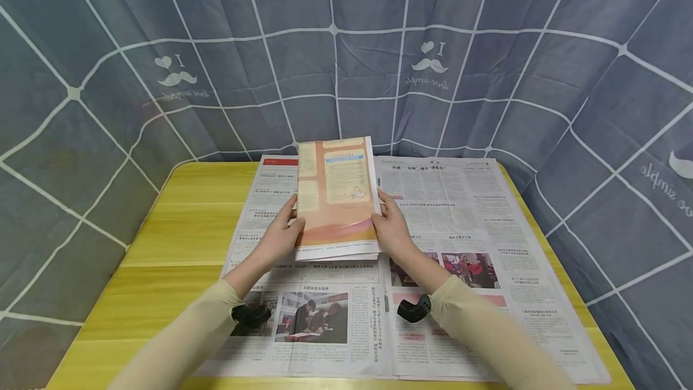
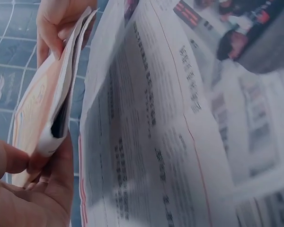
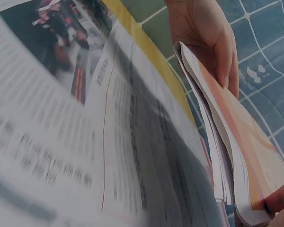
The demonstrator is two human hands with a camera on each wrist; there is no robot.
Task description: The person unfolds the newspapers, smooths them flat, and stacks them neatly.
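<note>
Both hands hold a folded newspaper, a thick rectangular bundle with an orange printed face, raised above the spread newspaper. The left hand grips its left edge near the lower corner, thumb on the face and fingers behind. On the opposite edge, the right hand grips it the same way. In the left wrist view the lower edge of the folded newspaper shows loose layers with a dark gap between them. The right wrist view also shows layered white paper along the edge of the folded newspaper. Whether anything lies inside cannot be told.
Large sheets of spread newspaper cover much of the yellow wood-grain table. A grey curtain with white grid lines encloses the back and sides. Black devices are worn on the left wrist and right wrist.
</note>
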